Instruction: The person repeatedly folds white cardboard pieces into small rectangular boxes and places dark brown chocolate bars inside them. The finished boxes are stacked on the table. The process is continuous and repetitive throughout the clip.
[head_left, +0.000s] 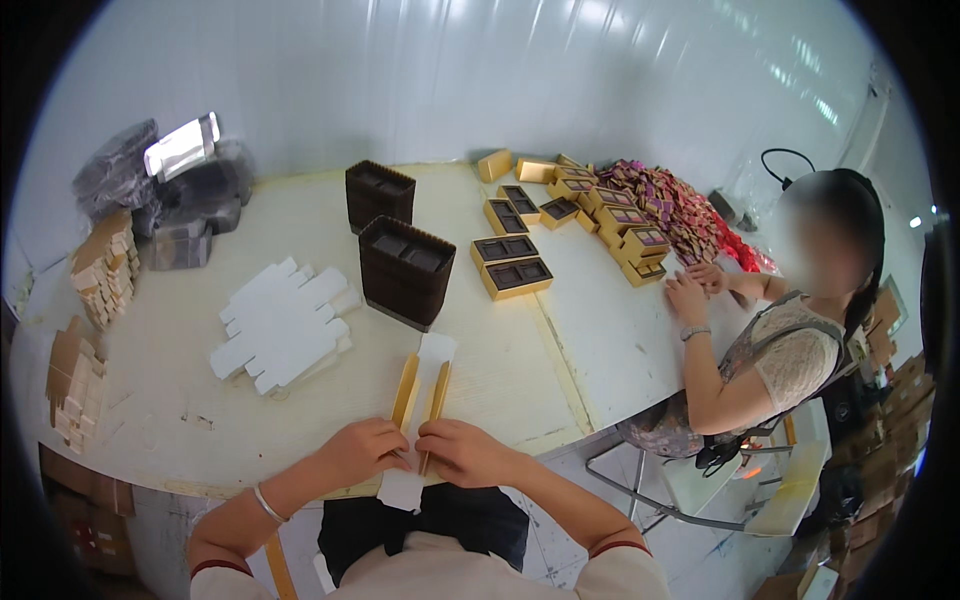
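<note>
A partly folded carton [405,392], gold outside and white inside, stands lengthwise at the table's near edge. Its two long sides are raised, and a white end flap lies out at the far end, another at the near end. My left hand [365,450] pinches its left wall close to the near end. Opposite, my right hand [465,452] grips the right wall with bent fingers. Beyond the carton rise two stacks of dark brown plastic trays, the nearer one [406,275] and the farther one [380,200]. Left of them lies a pile of flat white carton blanks [280,325].
Gold boxes with dark trays [515,275] stand right of the stacks. Behind them are more gold boxes [625,225] and a heap of small purple-red packets [660,205]. A co-worker [780,350] sits at right. Folded cartons [105,270] and bagged trays [195,205] lie left.
</note>
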